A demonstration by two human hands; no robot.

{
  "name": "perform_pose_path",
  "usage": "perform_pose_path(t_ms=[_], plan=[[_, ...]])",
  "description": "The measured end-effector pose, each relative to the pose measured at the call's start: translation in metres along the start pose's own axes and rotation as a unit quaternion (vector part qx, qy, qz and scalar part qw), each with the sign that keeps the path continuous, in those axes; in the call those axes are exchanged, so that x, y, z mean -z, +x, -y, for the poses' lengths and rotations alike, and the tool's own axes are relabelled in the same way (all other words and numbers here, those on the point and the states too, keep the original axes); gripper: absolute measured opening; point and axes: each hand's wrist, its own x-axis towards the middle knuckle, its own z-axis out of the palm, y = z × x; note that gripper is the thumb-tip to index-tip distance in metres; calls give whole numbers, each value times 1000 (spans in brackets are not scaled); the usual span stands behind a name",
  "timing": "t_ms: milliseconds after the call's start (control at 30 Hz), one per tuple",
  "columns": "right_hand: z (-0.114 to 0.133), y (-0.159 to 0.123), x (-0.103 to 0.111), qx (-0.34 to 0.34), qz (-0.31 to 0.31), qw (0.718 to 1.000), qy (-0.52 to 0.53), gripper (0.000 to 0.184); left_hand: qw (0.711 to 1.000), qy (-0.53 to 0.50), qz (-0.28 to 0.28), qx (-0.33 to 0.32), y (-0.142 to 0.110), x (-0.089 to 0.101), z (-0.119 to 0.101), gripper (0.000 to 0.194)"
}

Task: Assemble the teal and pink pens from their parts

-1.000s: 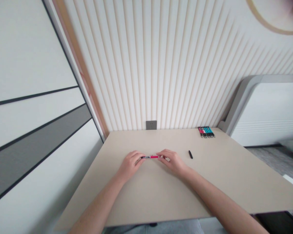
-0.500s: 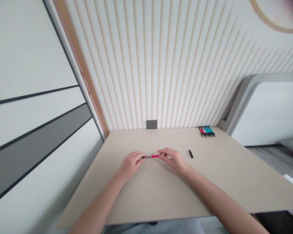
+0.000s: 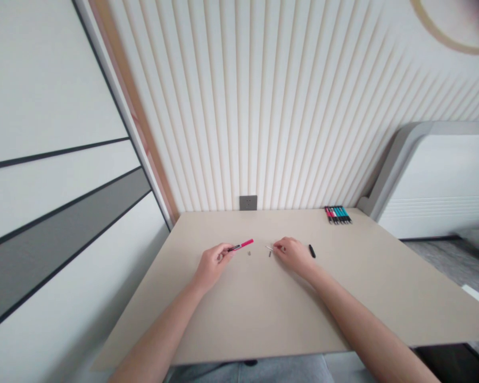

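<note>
My left hand point(image 3: 213, 263) pinches the black end of a pink-and-black pen barrel point(image 3: 246, 243), whose pink end points up and to the right. To its right, my right hand point(image 3: 293, 254) rests low over the table with closed fingers. A thin pale pen refill point(image 3: 269, 247) sticks out from its fingertips on the left. Just below that lies a small dark grey piece point(image 3: 270, 254), perhaps a spring. Another tiny metallic piece point(image 3: 249, 254) sits on the table between the hands. Beside my right hand lies a short black pen part point(image 3: 312, 251).
Several pink and teal pens point(image 3: 338, 215) lie in a row at the back right of the beige table point(image 3: 239, 319). A ribbed wall with a dark socket point(image 3: 248, 202) stands behind it. A tall cabinet point(image 3: 64, 276) borders the left side.
My hands have moved apart. The pink barrel stays in my left hand and now tilts upward; my right hand has moved right with the thin refill. Two small pieces now show on the table.
</note>
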Motion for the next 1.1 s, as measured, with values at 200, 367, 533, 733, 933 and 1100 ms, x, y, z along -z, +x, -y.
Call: perform_pose_path(t_ms=[200, 367, 533, 733, 933, 1100], plan=[[1, 0, -2, -7, 25, 1000, -14, 17, 993, 80, 34, -85, 1, -1, 0, 13], [-4, 1, -3, -21, 22, 999, -18, 17, 990, 91, 48, -99, 0, -1, 2, 12], [-1, 2, -1, -37, -12, 998, 41, 20, 990, 93, 59, -89, 0, -1, 2, 10], [12, 2, -1, 7, -94, 981, 168, 34, 990, 99, 66, -78, -1, -1, 1, 10], [16, 2, -5, 49, -103, 972, 205, 28, 989, 102, 69, -76, -1, -1, 1, 10], [16, -1, 0, 88, -76, 984, 133, 22, 990, 108, 49, -76, 0, 1, 1, 10]])
